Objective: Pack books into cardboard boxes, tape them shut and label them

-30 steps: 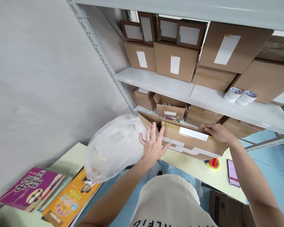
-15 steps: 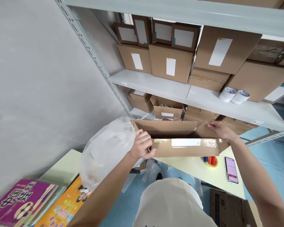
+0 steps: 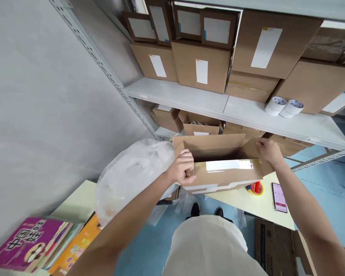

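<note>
An open cardboard box (image 3: 227, 174) is in the middle of the scene, over the pale yellow table (image 3: 264, 211); whether its base rests there I cannot tell. Its long axis runs left to right, the right end angled slightly to the far side, and its mouth faces up. The far flap (image 3: 209, 140) stands raised, and the right flap (image 3: 254, 149) leans outward.

The left hand (image 3: 182, 167) has its fingers curled close together over the box's left end. The right hand (image 3: 270, 151) pinches the edge of the right flap between thumb and bent fingers.

The box is matt brown board, long and narrow, with a glossy white label (image 3: 229, 165) along the top of its near wall and white strips (image 3: 218, 188) low down. Left of it bulges a rounded, wrinkled, translucent plastic bag (image 3: 129, 176). To the near right lie a ring-shaped red and yellow tape roll (image 3: 257, 188) and a flat, lit phone (image 3: 280, 197). Beyond, a smooth metal shelf (image 3: 178, 94) carries squared brown cartons (image 3: 201, 76) and two white cylindrical rolls (image 3: 275, 105). Glossy paper books (image 3: 28, 243) lie at the near left.
</note>
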Demonstrator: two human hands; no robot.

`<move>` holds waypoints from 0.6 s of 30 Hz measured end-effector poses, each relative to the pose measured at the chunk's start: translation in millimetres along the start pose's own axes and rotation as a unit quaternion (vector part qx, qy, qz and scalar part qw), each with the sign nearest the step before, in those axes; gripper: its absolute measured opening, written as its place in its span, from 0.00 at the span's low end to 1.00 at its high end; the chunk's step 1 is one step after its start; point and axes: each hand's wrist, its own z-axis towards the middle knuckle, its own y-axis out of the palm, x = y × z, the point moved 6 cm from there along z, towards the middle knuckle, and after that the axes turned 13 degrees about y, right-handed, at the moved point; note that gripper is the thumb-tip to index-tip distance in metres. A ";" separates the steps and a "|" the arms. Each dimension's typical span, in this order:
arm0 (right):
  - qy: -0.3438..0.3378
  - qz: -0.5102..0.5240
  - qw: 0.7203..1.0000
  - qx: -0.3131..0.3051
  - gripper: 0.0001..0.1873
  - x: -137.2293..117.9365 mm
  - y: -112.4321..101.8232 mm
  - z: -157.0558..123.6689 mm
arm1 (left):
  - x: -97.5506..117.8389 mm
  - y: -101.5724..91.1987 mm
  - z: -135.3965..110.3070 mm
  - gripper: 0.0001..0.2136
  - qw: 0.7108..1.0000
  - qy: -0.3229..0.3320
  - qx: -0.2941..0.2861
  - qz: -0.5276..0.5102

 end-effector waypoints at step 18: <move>0.026 -0.030 0.999 -0.021 0.17 8.9 67.6 -23.0 | -18.8 57.0 -90.8 0.36 0.940 -0.318 0.095 0.083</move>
